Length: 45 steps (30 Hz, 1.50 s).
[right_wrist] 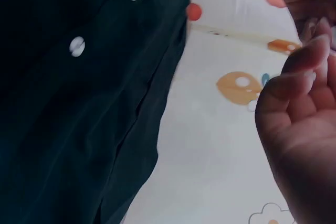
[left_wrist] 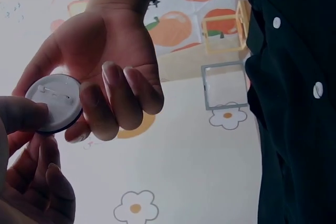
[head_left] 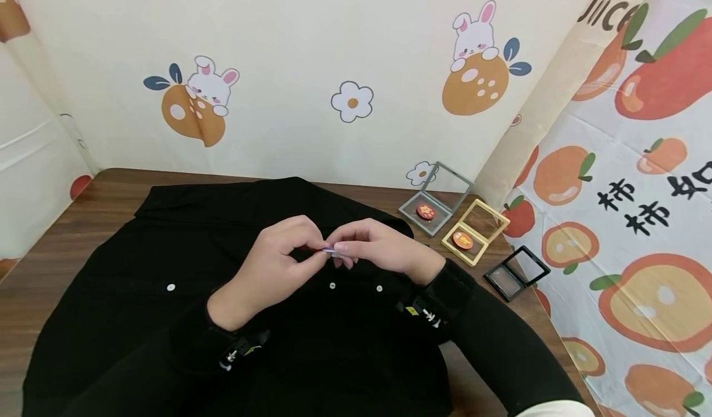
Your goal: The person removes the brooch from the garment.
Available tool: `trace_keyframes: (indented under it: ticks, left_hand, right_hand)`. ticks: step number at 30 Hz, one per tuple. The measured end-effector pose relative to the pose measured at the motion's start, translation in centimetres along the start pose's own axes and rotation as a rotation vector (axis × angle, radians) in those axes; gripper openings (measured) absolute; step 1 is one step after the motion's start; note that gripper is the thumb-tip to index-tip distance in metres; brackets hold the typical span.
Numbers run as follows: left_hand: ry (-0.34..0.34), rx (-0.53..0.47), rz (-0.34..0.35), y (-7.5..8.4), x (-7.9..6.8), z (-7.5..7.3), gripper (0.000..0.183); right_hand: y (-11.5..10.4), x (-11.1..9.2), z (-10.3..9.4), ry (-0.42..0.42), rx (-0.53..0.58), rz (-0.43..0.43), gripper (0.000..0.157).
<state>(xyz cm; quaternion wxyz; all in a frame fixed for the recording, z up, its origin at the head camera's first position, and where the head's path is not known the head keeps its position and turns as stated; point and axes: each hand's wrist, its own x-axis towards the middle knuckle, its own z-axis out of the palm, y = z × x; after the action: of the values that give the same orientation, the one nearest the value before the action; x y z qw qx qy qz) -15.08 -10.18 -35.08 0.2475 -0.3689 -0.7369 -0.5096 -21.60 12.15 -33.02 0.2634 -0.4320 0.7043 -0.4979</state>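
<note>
My left hand [head_left: 274, 259] and right hand [head_left: 386, 248] meet above a black buttoned garment [head_left: 245, 306]. Between them they pinch a round pin-back badge [head_left: 332, 252], seen almost edge-on in the head view. In the left wrist view the badge [left_wrist: 58, 103] shows its pale back with a pin across it. The left thumb [left_wrist: 21, 114] lies on that back, while the right hand [left_wrist: 121, 51] holds the far rim with its other fingers curled. The right wrist view shows the right hand [right_wrist: 304, 135] with its fingertips close to the left hand; the badge is mostly hidden there.
Right of the garment stand a grey open display case [head_left: 408, 205] and a yellow one [head_left: 452, 242], each with a red badge inside. A black open case [head_left: 503, 281] lies nearer the table's right edge. A printed cloth [head_left: 300, 114] hangs behind the wooden table [head_left: 111, 204].
</note>
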Motion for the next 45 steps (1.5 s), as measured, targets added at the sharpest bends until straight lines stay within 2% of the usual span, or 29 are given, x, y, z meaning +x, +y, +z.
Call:
trace_keyframes:
  ticks: [7,12,17,19,21,25,30,34,36,45]
  left_hand:
    - [-0.068,0.038,0.011,-0.2,-0.1,0.3,0.02]
    - [-0.112,0.035,-0.035,-0.5,-0.2,0.2,0.023]
    - [-0.132,0.065,-0.019,-0.8,-0.2,0.0,0.022]
    - [-0.16,0.061,-0.036,-1.1,-0.1,-0.3,0.019]
    - [-0.191,0.048,-0.082,-1.4,-0.1,-0.6,0.016]
    - [-0.245,0.045,-0.224,-2.1,-0.2,-1.2,0.016]
    - [-0.319,0.183,-0.354,-3.5,-0.4,-1.2,0.011]
    - [-0.39,0.332,-0.413,-5.0,-0.7,-1.0,0.004]
    - [-0.422,0.389,-0.434,-5.6,-0.9,-1.0,0.008]
    - [-0.495,0.564,-0.483,-7.5,-1.8,-1.3,0.028]
  right_hand:
    - [0.4,-0.1,-0.7,-0.09,0.008,0.034,0.035]
    - [1.0,0.2,-0.5,-0.094,0.026,0.039,0.033]
    - [1.2,0.3,-0.7,-0.084,0.011,0.058,0.033]
    - [1.2,0.2,-0.8,-0.076,0.001,0.069,0.033]
    - [1.4,0.0,-0.9,-0.07,-0.011,0.083,0.033]
    - [2.4,-0.4,-0.9,-0.061,-0.045,0.122,0.032]
    - [4.4,-1.1,-0.7,-0.055,-0.096,0.226,0.027]
    - [5.6,-1.7,-0.3,-0.048,-0.198,0.314,0.024]
    - [6.0,-2.1,0.0,-0.027,-0.282,0.334,0.024]
    - [7.2,-5.3,-0.1,0.142,-0.737,0.321,0.035]
